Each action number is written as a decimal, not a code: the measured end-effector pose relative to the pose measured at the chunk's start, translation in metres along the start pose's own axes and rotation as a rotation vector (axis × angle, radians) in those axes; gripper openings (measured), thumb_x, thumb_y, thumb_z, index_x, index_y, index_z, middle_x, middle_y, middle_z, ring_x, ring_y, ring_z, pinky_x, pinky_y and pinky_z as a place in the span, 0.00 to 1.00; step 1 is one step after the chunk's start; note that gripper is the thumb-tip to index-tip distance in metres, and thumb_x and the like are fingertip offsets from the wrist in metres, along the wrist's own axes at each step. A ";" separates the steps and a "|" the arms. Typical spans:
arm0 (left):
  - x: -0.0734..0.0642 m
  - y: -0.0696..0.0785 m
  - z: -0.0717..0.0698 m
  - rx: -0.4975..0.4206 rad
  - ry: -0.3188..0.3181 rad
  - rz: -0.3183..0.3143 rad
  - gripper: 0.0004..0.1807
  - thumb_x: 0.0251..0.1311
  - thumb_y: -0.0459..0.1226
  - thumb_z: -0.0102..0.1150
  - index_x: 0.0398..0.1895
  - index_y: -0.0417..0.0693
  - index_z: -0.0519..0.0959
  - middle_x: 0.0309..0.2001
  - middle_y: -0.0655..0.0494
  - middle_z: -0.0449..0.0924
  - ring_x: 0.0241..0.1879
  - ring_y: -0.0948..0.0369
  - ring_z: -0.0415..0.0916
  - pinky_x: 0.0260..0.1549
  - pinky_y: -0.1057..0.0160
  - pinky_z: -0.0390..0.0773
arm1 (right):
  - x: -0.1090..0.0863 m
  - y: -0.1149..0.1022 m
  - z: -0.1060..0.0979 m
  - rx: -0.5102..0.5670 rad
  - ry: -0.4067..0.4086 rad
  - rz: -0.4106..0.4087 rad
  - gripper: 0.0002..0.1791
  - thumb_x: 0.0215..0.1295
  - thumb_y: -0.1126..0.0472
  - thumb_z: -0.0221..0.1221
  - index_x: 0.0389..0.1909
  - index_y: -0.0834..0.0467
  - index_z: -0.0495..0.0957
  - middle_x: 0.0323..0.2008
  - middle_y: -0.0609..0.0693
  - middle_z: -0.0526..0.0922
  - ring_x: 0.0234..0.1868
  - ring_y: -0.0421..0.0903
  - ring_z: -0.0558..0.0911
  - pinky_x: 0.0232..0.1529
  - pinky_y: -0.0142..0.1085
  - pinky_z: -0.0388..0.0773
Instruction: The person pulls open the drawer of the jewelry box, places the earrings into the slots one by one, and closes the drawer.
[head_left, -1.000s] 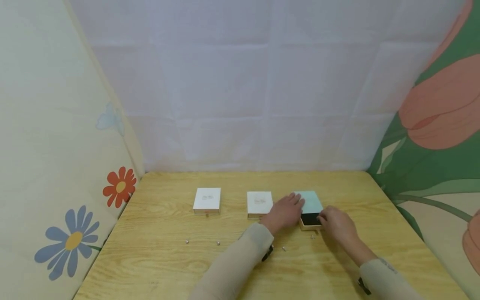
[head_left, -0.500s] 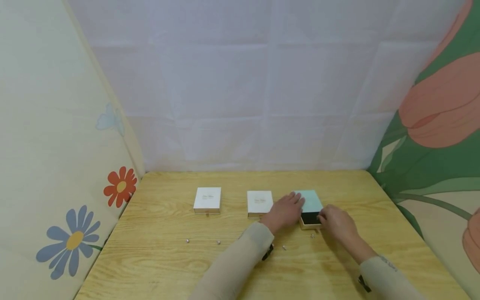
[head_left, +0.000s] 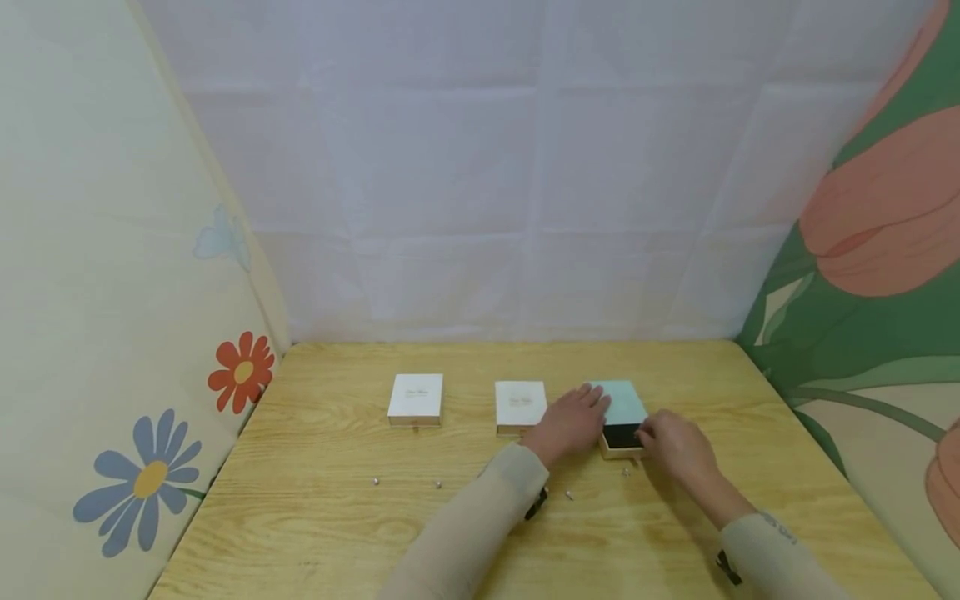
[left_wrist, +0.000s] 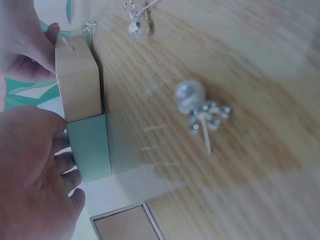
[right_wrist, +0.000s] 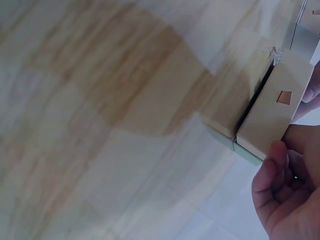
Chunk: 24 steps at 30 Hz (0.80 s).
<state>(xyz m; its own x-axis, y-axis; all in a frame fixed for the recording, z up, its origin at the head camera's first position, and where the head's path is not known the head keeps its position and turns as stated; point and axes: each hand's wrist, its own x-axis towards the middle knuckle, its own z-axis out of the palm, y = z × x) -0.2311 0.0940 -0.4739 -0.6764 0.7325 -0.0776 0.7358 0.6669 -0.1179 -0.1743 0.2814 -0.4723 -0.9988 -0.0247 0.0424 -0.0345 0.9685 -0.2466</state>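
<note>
A mint-green box [head_left: 626, 402] lies on the table with its drawer [head_left: 622, 437] pulled part way out, showing a black inside. My left hand [head_left: 573, 421] rests on the box's left side and top, fingers extended over its edge. At the drawer's right edge, my right hand [head_left: 678, 450] has its thumb and fingertips together over the black lining, pinching what looks like an earring, mostly hidden; a glint shows there in the left wrist view. A pearl earring [left_wrist: 191, 97] with small clear stones lies on the wood, and another earring [left_wrist: 138, 26] lies beyond it.
Two white boxes stand to the left, a far white box [head_left: 416, 398] and a nearer white box [head_left: 520, 405] beside my left hand. More small earrings lie in front, such as an earring [head_left: 376, 482] at left and an earring [head_left: 626, 472] by the drawer. A white cloth [head_left: 450, 208] hangs behind.
Almost nothing differs. My right fingertips stay at the drawer with only slight shifts, and my left hand stays on the box.
</note>
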 end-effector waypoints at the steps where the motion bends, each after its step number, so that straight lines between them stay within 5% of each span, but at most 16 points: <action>1: 0.000 0.000 0.000 0.005 -0.002 0.001 0.28 0.82 0.48 0.32 0.81 0.54 0.54 0.81 0.58 0.50 0.79 0.60 0.47 0.77 0.63 0.53 | 0.001 0.000 0.000 0.003 -0.003 0.002 0.05 0.64 0.65 0.66 0.32 0.63 0.87 0.30 0.54 0.84 0.32 0.51 0.83 0.36 0.50 0.84; 24: 0.003 0.000 0.002 -0.015 -0.001 -0.004 0.28 0.82 0.48 0.32 0.81 0.55 0.54 0.81 0.58 0.50 0.79 0.60 0.47 0.77 0.63 0.52 | -0.001 -0.004 -0.006 0.096 -0.095 0.135 0.09 0.67 0.63 0.63 0.40 0.66 0.84 0.34 0.57 0.85 0.31 0.48 0.81 0.32 0.43 0.83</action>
<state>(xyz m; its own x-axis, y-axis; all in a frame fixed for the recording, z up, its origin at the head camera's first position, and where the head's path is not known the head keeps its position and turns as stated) -0.2334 0.0960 -0.4759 -0.6793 0.7296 -0.0782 0.7335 0.6718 -0.1036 -0.1732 0.2793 -0.4654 -0.9932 0.0764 -0.0878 0.1016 0.9368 -0.3349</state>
